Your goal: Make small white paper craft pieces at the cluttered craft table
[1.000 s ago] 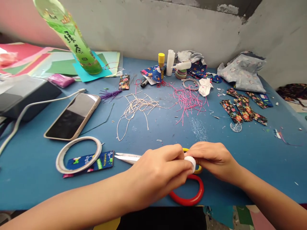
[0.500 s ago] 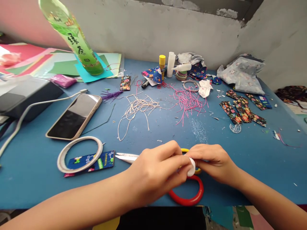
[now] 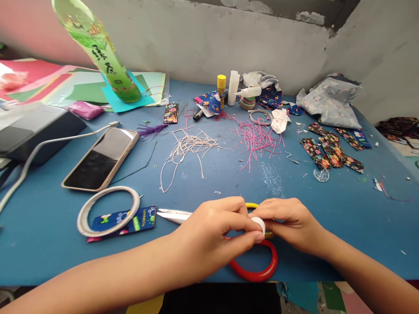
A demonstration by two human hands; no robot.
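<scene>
My left hand (image 3: 219,233) pinches a small curled white piece (image 3: 259,223) between thumb and fingers. What the white piece is made of I cannot make out. My right hand (image 3: 293,220) is closed too, its fingertips meeting the left ones at the piece's far edge. Under both hands lies a pair of scissors (image 3: 253,274) with one red and one yellow handle loop. Their pale blades point left, partly covered by my left hand. Left of the blade tips, a white tape roll (image 3: 82,220) rests on a blue patterned fabric strip (image 3: 147,218).
Beige cords (image 3: 191,146) and pink cords (image 3: 257,137) lie mid-table. A phone (image 3: 101,161) and a green tea bottle (image 3: 113,72) are on the left. Glue stick (image 3: 221,89) and white bottle (image 3: 233,89) stand at the back. Floral fabric strips (image 3: 332,150) lie right.
My left fingers have shifted slightly and the thumb now shows against the white piece, which has turned a little. The scissors and other things on the table stay put.
</scene>
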